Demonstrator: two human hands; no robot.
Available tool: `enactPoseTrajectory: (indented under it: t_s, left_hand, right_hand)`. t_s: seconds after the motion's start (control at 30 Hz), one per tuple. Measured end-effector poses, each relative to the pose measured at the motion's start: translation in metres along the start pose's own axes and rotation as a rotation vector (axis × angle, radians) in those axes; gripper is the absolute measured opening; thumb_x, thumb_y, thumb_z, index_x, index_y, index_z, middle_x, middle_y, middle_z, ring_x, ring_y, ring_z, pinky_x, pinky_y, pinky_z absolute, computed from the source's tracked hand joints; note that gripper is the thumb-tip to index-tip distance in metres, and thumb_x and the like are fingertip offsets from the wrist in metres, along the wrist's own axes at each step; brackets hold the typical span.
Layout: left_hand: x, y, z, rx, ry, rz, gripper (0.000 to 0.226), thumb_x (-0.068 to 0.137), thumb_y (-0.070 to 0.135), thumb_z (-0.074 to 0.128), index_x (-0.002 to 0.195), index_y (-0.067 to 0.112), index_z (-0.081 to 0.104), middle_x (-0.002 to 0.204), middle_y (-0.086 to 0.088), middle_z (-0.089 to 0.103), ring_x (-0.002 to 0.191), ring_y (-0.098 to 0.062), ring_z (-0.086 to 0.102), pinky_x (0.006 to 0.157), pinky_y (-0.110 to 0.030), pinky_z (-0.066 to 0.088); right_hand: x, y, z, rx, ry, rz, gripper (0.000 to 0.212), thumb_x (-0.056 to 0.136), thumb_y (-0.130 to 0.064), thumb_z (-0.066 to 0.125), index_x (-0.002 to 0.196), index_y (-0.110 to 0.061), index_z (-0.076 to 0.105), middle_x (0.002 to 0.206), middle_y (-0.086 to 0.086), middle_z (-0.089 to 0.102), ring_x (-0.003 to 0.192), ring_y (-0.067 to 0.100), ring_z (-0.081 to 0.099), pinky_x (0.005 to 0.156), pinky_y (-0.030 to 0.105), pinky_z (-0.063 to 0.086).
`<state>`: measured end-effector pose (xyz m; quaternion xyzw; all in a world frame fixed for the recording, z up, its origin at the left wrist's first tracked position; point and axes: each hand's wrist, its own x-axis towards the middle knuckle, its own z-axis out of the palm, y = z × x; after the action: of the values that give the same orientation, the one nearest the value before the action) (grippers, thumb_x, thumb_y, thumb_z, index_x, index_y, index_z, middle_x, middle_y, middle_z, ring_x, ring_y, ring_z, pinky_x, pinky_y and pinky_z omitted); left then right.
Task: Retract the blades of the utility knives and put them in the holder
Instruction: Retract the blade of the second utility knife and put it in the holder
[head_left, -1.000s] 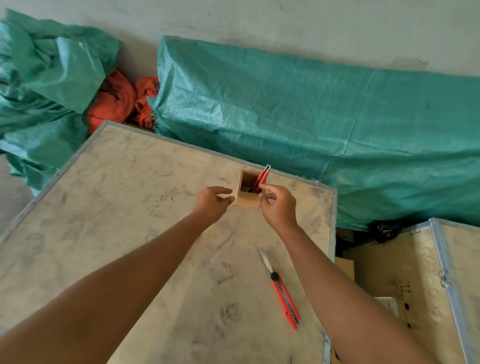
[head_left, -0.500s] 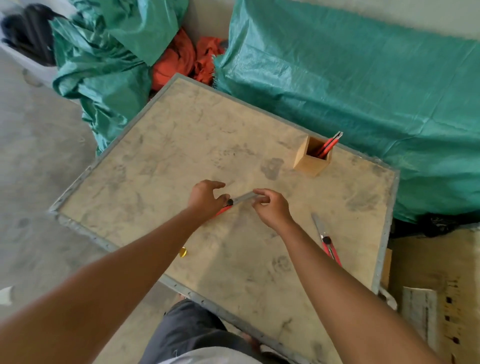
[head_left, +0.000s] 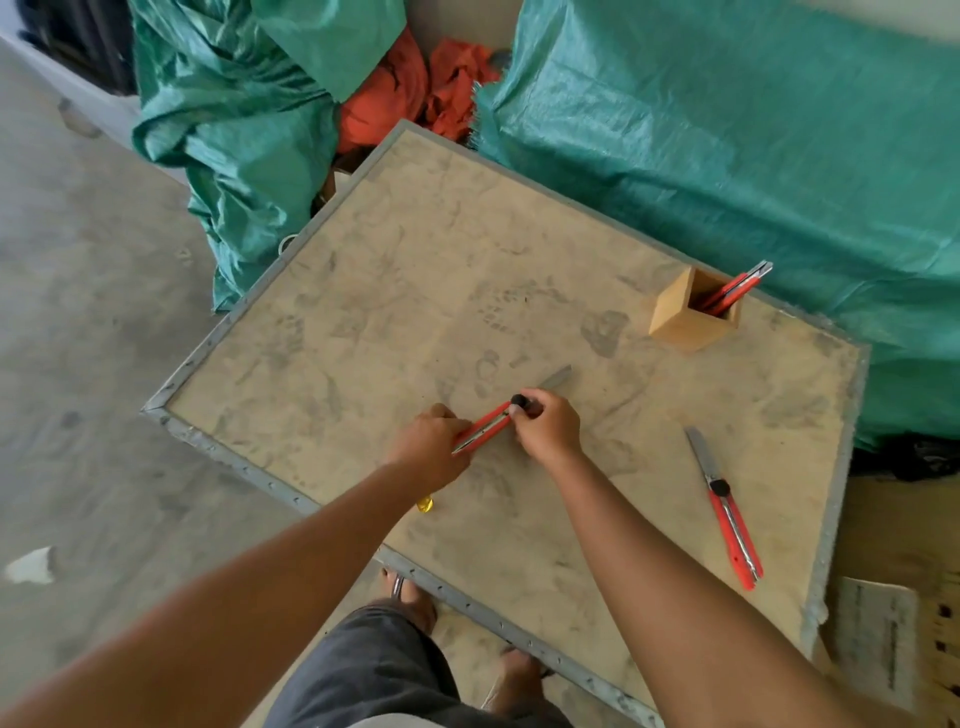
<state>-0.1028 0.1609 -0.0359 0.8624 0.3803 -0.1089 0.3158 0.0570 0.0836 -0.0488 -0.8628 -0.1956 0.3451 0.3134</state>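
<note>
Near the centre of the frame, a person's left hand (head_left: 431, 447) grips the red handle of a utility knife (head_left: 485, 425), its fingers closed around the rear end and hiding it. The right hand (head_left: 549, 427) pinches the knife at its black slider knob, thumb and fingers pressed together there; the grey blade juts out past them toward the upper right, low over the scuffed wooden surface (head_left: 395, 312). Whether the blade touches the board cannot be told.

At lower right of the surface lies a second knife (head_left: 727, 512), untouched, blade extended and pointing up the frame. In the upper right stands a wooden holder (head_left: 675, 325) with red knives (head_left: 737, 288) leaning inside; their lower ends are hidden by its walls, and their number is hard to make out.

A small yellow object (head_left: 425, 504) peeks from behind the left forearm, mostly covered. Green tarpaulin (head_left: 727, 156) fills the top of the frame.
</note>
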Motion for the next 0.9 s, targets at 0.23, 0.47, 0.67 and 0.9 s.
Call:
enactPoseTrajectory:
  t_s: [0.23,0.47,0.67,0.9]
  left_hand:
    - [-0.019,0.014,-0.006,-0.184,0.124,0.069,0.038,0.078,0.026,0.071,0.116,0.027,0.072,0.104,0.000,0.064,0.082,-0.022,0.067,0.070,-0.030,0.054]
    - [-0.052,0.075,-0.032,-0.345,0.050,0.108,0.050,0.089,0.034,0.068,0.137,0.037,0.054,0.108,0.009,0.070,0.086,-0.012,0.068,0.077,-0.029,0.057]
    - [-0.072,0.146,-0.024,-0.823,0.035,0.110,0.049,0.090,-0.008,0.061,0.134,0.013,0.059,0.105,-0.001,0.072,0.078,-0.017,0.072,0.081,-0.032,0.062]
    - [-0.092,0.205,-0.007,-1.130,0.083,0.110,0.050,0.086,-0.019,0.060,0.127,0.009,0.062,0.089,-0.003,0.073,0.066,-0.015,0.071,0.073,-0.033,0.064]
  right_hand:
    - [-0.021,-0.009,-0.018,0.402,0.068,0.085,0.022,0.096,-0.011,0.069,0.116,-0.014,0.073,0.114,0.013,0.072,0.095,0.024,0.075,0.071,0.031,0.066]
    - [-0.047,-0.022,-0.108,0.513,0.115,-0.085,0.020,0.092,-0.013,0.074,0.107,-0.028,0.073,0.113,0.011,0.071,0.101,0.027,0.074,0.075,0.041,0.067]
    - [-0.064,-0.012,-0.194,0.560,0.072,-0.198,0.019,0.093,-0.012,0.073,0.112,-0.011,0.073,0.106,0.014,0.076,0.093,0.022,0.079,0.078,0.041,0.066]
    - [-0.095,0.007,-0.245,0.435,-0.103,-0.290,0.025,0.092,-0.007,0.073,0.117,-0.008,0.076,0.112,0.014,0.076,0.092,0.021,0.079,0.075,0.042,0.067]
